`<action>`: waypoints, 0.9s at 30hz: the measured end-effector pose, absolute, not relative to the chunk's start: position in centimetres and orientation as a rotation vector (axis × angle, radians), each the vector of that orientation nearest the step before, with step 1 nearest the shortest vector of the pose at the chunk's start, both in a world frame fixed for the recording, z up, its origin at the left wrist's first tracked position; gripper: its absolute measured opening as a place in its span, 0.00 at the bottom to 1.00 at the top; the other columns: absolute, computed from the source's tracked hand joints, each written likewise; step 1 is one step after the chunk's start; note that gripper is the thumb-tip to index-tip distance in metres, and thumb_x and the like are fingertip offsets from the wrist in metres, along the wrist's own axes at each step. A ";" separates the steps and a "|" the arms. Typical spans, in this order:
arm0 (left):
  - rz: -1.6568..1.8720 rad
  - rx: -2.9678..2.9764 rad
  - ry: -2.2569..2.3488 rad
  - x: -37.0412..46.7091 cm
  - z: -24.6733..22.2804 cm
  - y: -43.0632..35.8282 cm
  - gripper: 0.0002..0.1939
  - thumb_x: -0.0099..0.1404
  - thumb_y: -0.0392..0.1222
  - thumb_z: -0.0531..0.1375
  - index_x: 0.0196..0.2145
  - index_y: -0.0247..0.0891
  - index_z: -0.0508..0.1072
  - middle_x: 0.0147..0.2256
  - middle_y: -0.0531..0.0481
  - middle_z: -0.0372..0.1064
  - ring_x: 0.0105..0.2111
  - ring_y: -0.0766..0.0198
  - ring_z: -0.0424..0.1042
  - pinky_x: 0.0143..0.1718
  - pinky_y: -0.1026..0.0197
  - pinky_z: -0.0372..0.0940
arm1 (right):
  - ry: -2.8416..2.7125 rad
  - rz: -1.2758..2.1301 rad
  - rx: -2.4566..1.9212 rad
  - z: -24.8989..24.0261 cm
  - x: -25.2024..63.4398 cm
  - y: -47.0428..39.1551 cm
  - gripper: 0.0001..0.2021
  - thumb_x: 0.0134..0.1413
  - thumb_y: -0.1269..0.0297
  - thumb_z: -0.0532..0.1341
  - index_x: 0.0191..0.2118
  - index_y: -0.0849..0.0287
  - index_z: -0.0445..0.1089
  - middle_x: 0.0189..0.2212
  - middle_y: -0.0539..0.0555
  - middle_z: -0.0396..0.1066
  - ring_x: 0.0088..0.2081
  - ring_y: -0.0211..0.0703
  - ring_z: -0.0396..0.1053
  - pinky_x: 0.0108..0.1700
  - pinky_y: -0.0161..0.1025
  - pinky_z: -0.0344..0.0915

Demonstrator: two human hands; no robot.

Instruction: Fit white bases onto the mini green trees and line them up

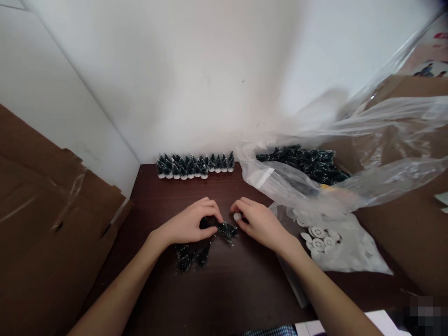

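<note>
Over the middle of the dark table, my left hand [196,221] pinches a small green bottle-brush tree [228,232] with white-flecked tips, lying tilted between thumb and fingers. Just to its right, my right hand [261,224] grips a round white plastic base [237,216] between thumb and fingertips. Tree and base are close together but apart. Several loose trees [191,257] without visible bases lie below my left hand, partly covered by it. Along the wall stand upright trees [185,167] on white bases, in rows.
On the right, a clear plastic bag [371,254] holds several white bases [318,244]. Behind it, more trees [301,163] lie piled in a large clear bag [290,184] inside a cardboard box [388,214]. Another cardboard box [45,224] borders the left side. A white wall [210,84] rises behind the table [231,298].
</note>
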State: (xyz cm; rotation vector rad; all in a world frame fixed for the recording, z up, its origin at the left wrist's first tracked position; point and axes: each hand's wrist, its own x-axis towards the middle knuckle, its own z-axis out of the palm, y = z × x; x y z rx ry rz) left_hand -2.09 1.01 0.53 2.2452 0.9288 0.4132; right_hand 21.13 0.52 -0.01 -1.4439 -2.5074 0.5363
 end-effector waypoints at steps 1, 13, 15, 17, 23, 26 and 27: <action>0.442 2.238 0.932 -2.1 0.6 1.0 0.06 0.64 0.37 0.60 0.40 0.41 0.76 0.42 0.49 0.71 0.44 0.57 0.68 0.50 0.55 0.62 | -2.502 0.544 -1.447 0.0 21.1 0.5 0.13 0.53 0.78 0.58 0.43 0.56 0.67 0.42 0.54 0.70 0.39 0.42 0.69 0.38 0.36 0.57; 0.564 2.105 0.826 -2.4 1.4 1.2 0.05 0.64 0.42 0.64 0.37 0.40 0.75 0.41 0.49 0.73 0.43 0.59 0.69 0.51 0.56 0.62 | -2.484 0.562 -1.473 0.3 20.9 0.4 0.13 0.53 0.77 0.57 0.43 0.57 0.65 0.42 0.54 0.71 0.38 0.43 0.69 0.38 0.36 0.57; 0.449 2.127 0.763 -2.3 1.5 1.1 0.10 0.59 0.45 0.69 0.38 0.42 0.77 0.44 0.50 0.72 0.46 0.58 0.67 0.54 0.55 0.60 | -2.490 0.554 -1.474 0.3 20.9 0.4 0.12 0.53 0.77 0.57 0.43 0.57 0.65 0.42 0.54 0.70 0.39 0.43 0.70 0.38 0.37 0.57; 0.331 2.131 0.726 -2.3 1.5 0.9 0.15 0.54 0.48 0.72 0.40 0.45 0.78 0.47 0.50 0.70 0.49 0.56 0.65 0.56 0.54 0.59 | -2.494 0.550 -1.476 0.3 20.8 0.4 0.11 0.54 0.76 0.57 0.43 0.57 0.65 0.42 0.54 0.70 0.40 0.44 0.70 0.38 0.37 0.57; 0.124 2.149 0.728 -2.5 1.1 0.9 0.17 0.55 0.46 0.72 0.43 0.51 0.79 0.56 0.52 0.64 0.54 0.51 0.58 0.60 0.49 0.54 | -2.514 0.540 -1.491 0.4 20.8 0.3 0.11 0.55 0.75 0.57 0.43 0.57 0.66 0.43 0.54 0.70 0.40 0.44 0.70 0.37 0.37 0.56; 0.116 2.165 0.752 -2.6 0.9 1.1 0.15 0.57 0.44 0.71 0.43 0.50 0.80 0.56 0.51 0.64 0.54 0.51 0.58 0.59 0.49 0.54 | -2.528 0.536 -1.501 0.5 20.8 0.4 0.10 0.56 0.75 0.57 0.43 0.57 0.66 0.43 0.54 0.70 0.40 0.44 0.70 0.37 0.37 0.56; 0.109 2.171 0.761 -2.6 0.8 1.1 0.14 0.57 0.44 0.71 0.42 0.50 0.80 0.56 0.51 0.64 0.54 0.51 0.58 0.59 0.50 0.53 | -2.531 0.534 -1.504 0.5 20.8 0.4 0.10 0.56 0.75 0.57 0.43 0.57 0.66 0.43 0.54 0.70 0.40 0.44 0.70 0.37 0.37 0.56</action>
